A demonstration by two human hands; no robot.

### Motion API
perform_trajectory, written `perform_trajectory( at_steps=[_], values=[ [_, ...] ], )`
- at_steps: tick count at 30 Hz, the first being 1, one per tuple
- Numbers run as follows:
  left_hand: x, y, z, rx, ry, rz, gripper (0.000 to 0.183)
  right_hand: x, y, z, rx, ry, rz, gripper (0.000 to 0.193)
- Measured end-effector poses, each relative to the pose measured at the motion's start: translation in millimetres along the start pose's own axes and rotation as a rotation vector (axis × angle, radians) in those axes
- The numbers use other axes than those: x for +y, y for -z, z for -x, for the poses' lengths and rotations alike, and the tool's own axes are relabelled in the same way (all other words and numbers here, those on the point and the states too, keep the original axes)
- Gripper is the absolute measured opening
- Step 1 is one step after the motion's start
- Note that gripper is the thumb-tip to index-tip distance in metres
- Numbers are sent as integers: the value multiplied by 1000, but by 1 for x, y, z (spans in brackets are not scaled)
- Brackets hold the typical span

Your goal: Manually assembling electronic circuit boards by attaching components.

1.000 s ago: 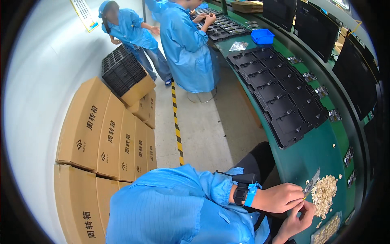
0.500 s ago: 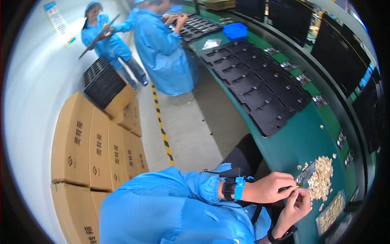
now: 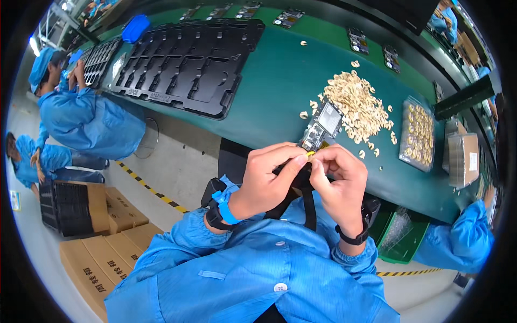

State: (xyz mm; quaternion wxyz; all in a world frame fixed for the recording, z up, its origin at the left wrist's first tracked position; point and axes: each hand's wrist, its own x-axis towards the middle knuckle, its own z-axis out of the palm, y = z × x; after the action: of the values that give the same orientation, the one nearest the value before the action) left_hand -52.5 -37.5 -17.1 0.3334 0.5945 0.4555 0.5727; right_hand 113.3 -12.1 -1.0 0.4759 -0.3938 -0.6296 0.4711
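My left hand [image 3: 269,177] and my right hand [image 3: 336,180] meet in front of my chest, fingertips pinched together on a small circuit board [image 3: 321,128] that sticks up above them. A tiny yellow piece [image 3: 311,153] shows between the thumbs. Just beyond the board lies a heap of small cream-coloured parts [image 3: 358,105] on the green workbench [image 3: 274,86]. I wear blue sleeves, a blue strap on the left wrist and a black band on the right.
Black moulded trays [image 3: 188,64] cover the bench to the left, with a blue bin [image 3: 134,27] behind them. A clear tray of round parts [image 3: 417,132] and a small box [image 3: 463,159] lie right. Two people in blue [image 3: 81,113] work at left; cardboard boxes [image 3: 102,258] stand on the floor.
The view has swung from the aisle and boxes toward the bench. Both hands stay together on the circuit board, now centred and closer in the picture.
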Motion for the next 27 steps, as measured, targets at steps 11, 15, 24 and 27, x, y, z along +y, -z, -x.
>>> perform_trajectory(
  at_steps=[11, 15, 24, 27],
  values=[
    [1, 4, 4, -102, 79, 72, 14, 1, 8, 3, 3, 22, 22, 8],
    [10, 5, 0, -130, 53, -50, 14, 0, 9, 2, 4, 70, 73, 9],
    [9, -18, 12, -16, -282, -513, 37, -18, 2, 7, 88, 160, 394, 13],
    [10, -24, 18, -25, -281, -527, 41, -23, 2, 7, 93, 131, 397, 14]
  ],
)
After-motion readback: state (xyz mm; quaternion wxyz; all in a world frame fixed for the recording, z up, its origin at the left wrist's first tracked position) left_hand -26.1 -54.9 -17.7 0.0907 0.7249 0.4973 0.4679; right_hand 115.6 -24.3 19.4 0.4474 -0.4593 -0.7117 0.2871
